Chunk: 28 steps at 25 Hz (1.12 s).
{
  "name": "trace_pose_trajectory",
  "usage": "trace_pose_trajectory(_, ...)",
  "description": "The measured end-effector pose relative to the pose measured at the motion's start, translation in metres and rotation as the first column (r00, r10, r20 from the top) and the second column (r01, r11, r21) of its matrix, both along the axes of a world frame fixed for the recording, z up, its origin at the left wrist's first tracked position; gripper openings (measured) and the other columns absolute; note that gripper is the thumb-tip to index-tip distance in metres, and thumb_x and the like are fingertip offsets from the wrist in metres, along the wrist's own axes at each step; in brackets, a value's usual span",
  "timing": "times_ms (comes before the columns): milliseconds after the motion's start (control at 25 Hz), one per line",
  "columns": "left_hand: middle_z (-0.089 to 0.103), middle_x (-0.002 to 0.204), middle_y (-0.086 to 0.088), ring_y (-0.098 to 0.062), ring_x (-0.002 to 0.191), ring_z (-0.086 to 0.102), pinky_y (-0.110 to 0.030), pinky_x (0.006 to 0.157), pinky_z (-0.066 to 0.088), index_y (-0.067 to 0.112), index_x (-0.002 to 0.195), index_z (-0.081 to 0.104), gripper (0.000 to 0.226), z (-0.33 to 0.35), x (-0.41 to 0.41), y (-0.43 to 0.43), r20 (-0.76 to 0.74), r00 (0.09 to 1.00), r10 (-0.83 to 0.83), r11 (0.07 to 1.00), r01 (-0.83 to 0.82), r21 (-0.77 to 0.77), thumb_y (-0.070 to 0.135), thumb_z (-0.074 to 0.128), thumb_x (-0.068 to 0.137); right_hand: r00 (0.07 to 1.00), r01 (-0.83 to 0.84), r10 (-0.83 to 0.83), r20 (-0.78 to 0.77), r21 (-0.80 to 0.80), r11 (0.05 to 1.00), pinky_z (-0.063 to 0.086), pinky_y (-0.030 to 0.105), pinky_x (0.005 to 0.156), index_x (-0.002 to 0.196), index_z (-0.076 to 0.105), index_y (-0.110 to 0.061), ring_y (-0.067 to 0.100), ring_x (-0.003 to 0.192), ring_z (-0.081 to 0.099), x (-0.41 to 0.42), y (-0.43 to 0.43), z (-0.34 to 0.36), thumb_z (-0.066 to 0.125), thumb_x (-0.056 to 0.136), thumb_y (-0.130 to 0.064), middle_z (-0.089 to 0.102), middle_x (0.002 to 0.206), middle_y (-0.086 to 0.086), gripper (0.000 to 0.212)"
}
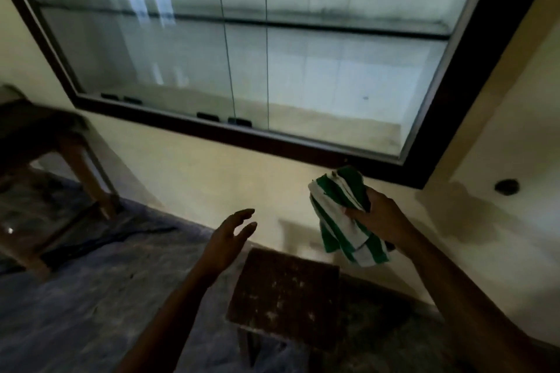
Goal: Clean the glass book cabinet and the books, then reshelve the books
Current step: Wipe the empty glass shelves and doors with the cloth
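The glass book cabinet (303, 151) is set into the wall straight ahead, its dark frame around sliding panes (333, 85) with a glass shelf (303, 26) across the middle. No books show behind the glass or anywhere else in view, so the shelves seem to have been emptied already. The panes look hazy and streaked and the cabinet floor looks dusty, so the wiping appears to be at an early stage. Cleaning the books and reshelving them is all left to do. The right hand (381, 218) holds a bunched green-and-white striped cloth (336, 221) just below the frame's lower right corner, its fingers (354, 213) curled around the fabric. The left hand (230, 236) hangs in the air to the left of the cloth, empty, its fingers (242, 215) loosely spread and touching nothing. Below the hands stands a small wooden stool (285, 294), close to the wall. A larger wooden table (36, 124) stands well off to the left on the blue floor covering (75, 297). The space between the hands and the glass is open, so the cloth can rise to the panes freely. The stool's edge is what a step forward would likely catch.
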<state>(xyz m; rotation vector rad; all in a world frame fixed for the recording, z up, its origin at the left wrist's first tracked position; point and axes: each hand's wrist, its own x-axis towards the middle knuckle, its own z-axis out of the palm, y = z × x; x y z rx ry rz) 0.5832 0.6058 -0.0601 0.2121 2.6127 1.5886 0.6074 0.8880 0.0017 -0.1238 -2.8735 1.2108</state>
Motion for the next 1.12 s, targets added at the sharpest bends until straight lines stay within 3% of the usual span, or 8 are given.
trace_pose_trajectory(160,0.050,0.125,0.011,-0.005,0.114,0.047,-0.010,0.089,0.030,0.017,0.130,0.051,0.039,0.075,-0.066,0.032,-0.280,0.954,-0.110,0.994,0.103,-0.040,0.019,0.058,0.091,0.970,0.041,-0.039,-0.242,0.005,0.999,0.043,0.025,0.089,0.130,0.049,-0.012,0.023,0.112,0.057,-0.029,0.013,0.077,0.065,0.086,-0.023,0.059,0.124,0.008,0.048)
trace_pose_trajectory(360,0.050,0.132,-0.005,-0.011,0.119,0.044,-0.007,0.094,0.023,0.009,0.131,0.050,0.040,0.175,-0.176,0.063,-0.621,0.751,-0.226,0.974,0.184,-0.133,0.012,0.057,0.092,0.802,0.276,-0.095,-0.589,0.224,0.935,0.046,0.030,0.084,0.128,0.050,-0.011,0.028,0.106,0.059,-0.110,0.012,0.198,0.062,0.088,-0.025,0.062,0.119,0.011,0.044)
trace_pose_trajectory(440,0.050,0.134,-0.007,-0.017,0.124,0.045,-0.006,0.094,0.021,0.009,0.132,0.049,0.041,0.204,-0.216,0.074,-0.678,0.684,-0.267,0.964,0.200,-0.178,0.014,0.056,0.092,0.733,0.419,-0.082,-0.675,0.353,0.837,0.045,0.031,0.076,0.123,0.050,-0.012,0.031,0.098,0.061,-0.156,0.009,0.246,0.056,0.091,-0.026,0.064,0.110,0.012,0.036)
trace_pose_trajectory(520,0.048,0.136,-0.006,-0.019,0.127,0.043,-0.008,0.095,0.020,0.011,0.134,0.046,0.043,0.223,-0.248,0.084,-0.700,0.653,-0.290,0.957,0.214,-0.197,0.015,0.056,0.093,0.684,0.591,-0.060,-0.727,0.503,0.631,0.038,0.032,0.075,0.123,0.047,-0.015,0.031,0.096,0.059,-0.211,0.011,0.275,0.051,0.092,-0.022,0.062,0.107,0.009,0.032)
trace_pose_trajectory(600,0.046,0.138,-0.006,-0.019,0.128,0.042,-0.011,0.096,0.022,0.013,0.136,0.043,0.045,0.234,-0.275,0.092,-0.705,0.634,-0.318,0.947,0.247,-0.205,0.017,0.055,0.093,0.750,0.601,-0.065,-0.658,0.637,0.482,0.035,0.037,0.086,0.129,0.043,-0.017,0.030,0.107,0.053,-0.258,0.014,0.284,0.048,0.093,-0.020,0.057,0.116,0.008,0.036)
trace_pose_trajectory(720,0.044,0.139,-0.005,-0.019,0.130,0.039,-0.017,0.099,0.024,0.014,0.138,0.041,0.046,0.234,-0.298,0.101,-0.692,0.635,-0.344,0.936,0.286,-0.203,0.017,0.054,0.093,0.896,0.423,-0.172,-0.408,0.672,0.608,0.025,0.043,0.106,0.140,0.034,-0.021,0.028,0.127,0.038,-0.282,0.022,0.257,0.059,0.087,-0.039,0.043,0.137,0.008,0.061)
trace_pose_trajectory(880,0.043,0.140,-0.005,-0.020,0.131,0.039,-0.020,0.101,0.025,0.014,0.138,0.042,0.046,0.212,-0.302,0.111,-0.688,0.626,-0.367,0.925,0.323,-0.199,0.017,0.054,0.093,0.768,0.504,-0.172,-0.616,0.416,0.757,0.037,0.040,0.097,0.129,0.050,-0.015,0.029,0.120,0.044,-0.253,0.032,0.211,0.063,0.085,-0.024,0.051,0.129,0.010,0.047)
trace_pose_trajectory(1120,0.045,0.139,-0.009,-0.025,0.131,0.039,-0.035,0.110,0.028,0.012,0.138,0.041,0.048,0.196,-0.269,0.143,-0.695,0.581,-0.422,0.906,0.293,-0.305,0.017,0.055,0.092,0.770,0.539,-0.174,-0.614,0.480,0.692,0.036,0.040,0.096,0.125,0.054,-0.004,0.034,0.116,0.048,-0.219,0.078,0.172,0.065,0.083,-0.018,0.053,0.126,0.019,0.045)
